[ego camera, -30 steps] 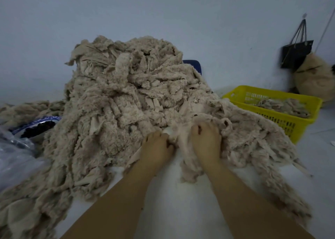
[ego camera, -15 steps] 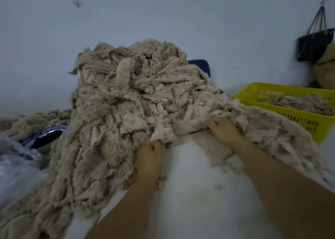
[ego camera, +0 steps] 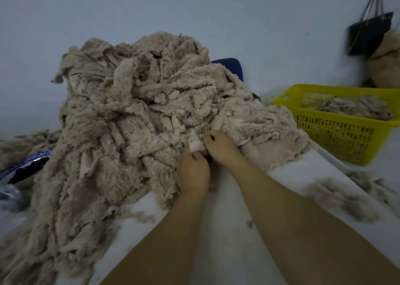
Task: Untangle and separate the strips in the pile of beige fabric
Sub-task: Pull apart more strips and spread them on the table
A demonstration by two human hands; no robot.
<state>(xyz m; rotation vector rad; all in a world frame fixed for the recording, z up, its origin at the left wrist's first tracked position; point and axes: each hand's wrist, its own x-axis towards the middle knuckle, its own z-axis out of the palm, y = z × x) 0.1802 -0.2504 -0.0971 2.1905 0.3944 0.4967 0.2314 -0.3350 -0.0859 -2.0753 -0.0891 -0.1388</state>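
Large tangled pile of beige fleecy fabric strips (ego camera: pixel 134 122) lies heaped on the white desk (ego camera: pixel 227 230), with both hands at the pile's near edge, right of its middle. Left hand (ego camera: pixel 192 172) has its grip curled round a pale smooth strip end (ego camera: pixel 195 145) from the near side, and right hand (ego camera: pixel 220 148) has its grip pinching the same end, the two hands touching. Strip's long axis appears to run up into the pile away from both hands, right hand nearer the buried length, so the pull should probably come back out of the pile.
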